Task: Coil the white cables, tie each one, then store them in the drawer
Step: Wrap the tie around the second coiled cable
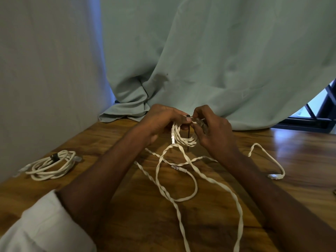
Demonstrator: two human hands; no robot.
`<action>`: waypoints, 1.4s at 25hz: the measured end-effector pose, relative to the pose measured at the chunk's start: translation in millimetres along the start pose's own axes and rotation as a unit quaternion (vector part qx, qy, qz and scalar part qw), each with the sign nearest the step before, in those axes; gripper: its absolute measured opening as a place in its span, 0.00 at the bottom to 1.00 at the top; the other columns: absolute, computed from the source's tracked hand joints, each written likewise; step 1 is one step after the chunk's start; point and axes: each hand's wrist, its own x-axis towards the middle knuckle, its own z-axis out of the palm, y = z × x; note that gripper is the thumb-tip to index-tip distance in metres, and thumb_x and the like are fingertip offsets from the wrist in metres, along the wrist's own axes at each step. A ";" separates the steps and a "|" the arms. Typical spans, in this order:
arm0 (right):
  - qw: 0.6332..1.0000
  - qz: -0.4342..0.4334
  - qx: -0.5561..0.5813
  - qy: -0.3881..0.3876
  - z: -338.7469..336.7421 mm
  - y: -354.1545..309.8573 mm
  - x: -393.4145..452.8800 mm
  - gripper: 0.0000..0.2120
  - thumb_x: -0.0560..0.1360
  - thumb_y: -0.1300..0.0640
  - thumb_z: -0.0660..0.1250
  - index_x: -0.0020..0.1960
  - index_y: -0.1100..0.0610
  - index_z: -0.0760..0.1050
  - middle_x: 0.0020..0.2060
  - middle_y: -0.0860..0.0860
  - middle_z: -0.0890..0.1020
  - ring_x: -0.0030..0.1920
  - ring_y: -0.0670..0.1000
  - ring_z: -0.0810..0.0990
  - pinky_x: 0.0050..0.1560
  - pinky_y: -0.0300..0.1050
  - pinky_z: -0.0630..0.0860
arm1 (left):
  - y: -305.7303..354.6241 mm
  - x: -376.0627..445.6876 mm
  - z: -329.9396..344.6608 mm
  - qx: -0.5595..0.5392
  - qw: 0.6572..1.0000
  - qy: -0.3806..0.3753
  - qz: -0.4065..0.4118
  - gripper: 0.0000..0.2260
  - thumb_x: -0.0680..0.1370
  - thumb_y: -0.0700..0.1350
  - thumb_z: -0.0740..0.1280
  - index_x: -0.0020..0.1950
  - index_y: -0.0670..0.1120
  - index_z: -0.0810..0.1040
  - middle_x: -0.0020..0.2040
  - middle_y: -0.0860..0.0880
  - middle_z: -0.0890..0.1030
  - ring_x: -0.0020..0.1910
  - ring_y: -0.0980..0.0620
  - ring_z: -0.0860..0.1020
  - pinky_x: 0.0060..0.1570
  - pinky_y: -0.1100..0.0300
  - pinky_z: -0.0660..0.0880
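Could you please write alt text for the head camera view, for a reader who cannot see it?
A person's left hand and right hand hold a small coil of white cable above a wooden table, working a black tie round it. A tied coil lies at left; loose cable sprawls below, before a green curtain.

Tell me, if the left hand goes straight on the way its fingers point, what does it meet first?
Probably the right hand: the left hand points rightward across the coiled cable both hold. Depth is unclear.
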 end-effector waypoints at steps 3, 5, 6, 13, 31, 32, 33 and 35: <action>0.999 -0.027 -0.026 -0.006 -1.1 0.9 1.5 0.11 0.78 0.60 0.73 0.58 0.55 0.75 0.45 0.50 0.82 0.39 0.47 0.77 0.37 0.34 0.68 | -0.1 4.7 -3.7 -0.090 0.993 -0.025 -0.069 0.15 0.71 0.32 0.76 0.58 0.32 0.84 0.51 0.35 0.87 0.46 0.43 0.87 0.53 0.53 0.85; 0.998 -0.043 -0.028 -0.024 -3.3 0.7 2.1 0.12 0.78 0.60 0.74 0.58 0.55 0.75 0.45 0.50 0.82 0.39 0.47 0.76 0.37 0.35 0.66 | -0.7 6.8 -7.9 -0.127 0.985 -0.048 -0.110 0.18 0.69 0.32 0.76 0.59 0.32 0.83 0.52 0.36 0.87 0.45 0.45 0.87 0.50 0.55 0.85; 0.998 -0.047 -0.025 -0.033 -5.1 0.3 2.6 0.12 0.77 0.60 0.74 0.59 0.54 0.76 0.46 0.49 0.82 0.39 0.48 0.77 0.37 0.39 0.67 | -1.1 7.0 -9.4 -0.142 0.980 -0.052 -0.129 0.18 0.68 0.33 0.75 0.58 0.33 0.83 0.50 0.37 0.86 0.44 0.45 0.86 0.49 0.56 0.85; 0.998 -0.036 0.048 -0.027 1.3 3.9 -0.6 0.11 0.79 0.61 0.68 0.58 0.49 0.80 0.48 0.47 0.84 0.47 0.50 0.83 0.44 0.55 0.80 | -6.2 7.8 -9.8 -0.203 0.965 -0.043 -0.158 0.08 0.70 0.30 0.74 0.48 0.34 0.86 0.50 0.35 0.86 0.45 0.46 0.86 0.51 0.54 0.83; 0.994 0.037 0.104 0.025 0.8 -2.0 3.6 0.07 0.75 0.65 0.74 0.51 0.57 0.86 0.50 0.49 0.79 0.51 0.48 0.80 0.48 0.44 0.79 | -15.3 5.6 7.9 -0.164 0.983 -0.039 -0.073 0.06 0.77 0.28 0.69 0.52 0.32 0.83 0.46 0.36 0.86 0.42 0.44 0.87 0.49 0.54 0.86; 0.992 0.048 0.116 0.032 0.1 -2.3 2.9 0.07 0.76 0.66 0.73 0.51 0.57 0.86 0.49 0.49 0.80 0.50 0.48 0.81 0.47 0.44 0.79 | -15.7 5.0 9.2 -0.145 0.987 -0.037 -0.064 0.07 0.76 0.28 0.71 0.53 0.32 0.83 0.48 0.35 0.86 0.43 0.44 0.87 0.49 0.54 0.86; 0.988 0.063 0.133 0.042 -0.4 -2.2 2.7 0.07 0.76 0.66 0.73 0.50 0.56 0.86 0.48 0.49 0.81 0.49 0.47 0.81 0.47 0.43 0.79 | -16.2 4.9 10.5 -0.120 0.991 -0.031 -0.051 0.07 0.75 0.29 0.73 0.53 0.31 0.84 0.49 0.34 0.86 0.44 0.43 0.87 0.49 0.54 0.86; 0.979 0.099 0.164 0.067 -0.9 -2.7 3.0 0.06 0.75 0.65 0.74 0.47 0.55 0.86 0.45 0.48 0.83 0.46 0.45 0.82 0.46 0.41 0.78 | -16.4 3.8 13.7 -0.055 0.998 -0.012 -0.004 0.07 0.76 0.33 0.74 0.53 0.32 0.85 0.48 0.34 0.87 0.45 0.42 0.87 0.49 0.53 0.85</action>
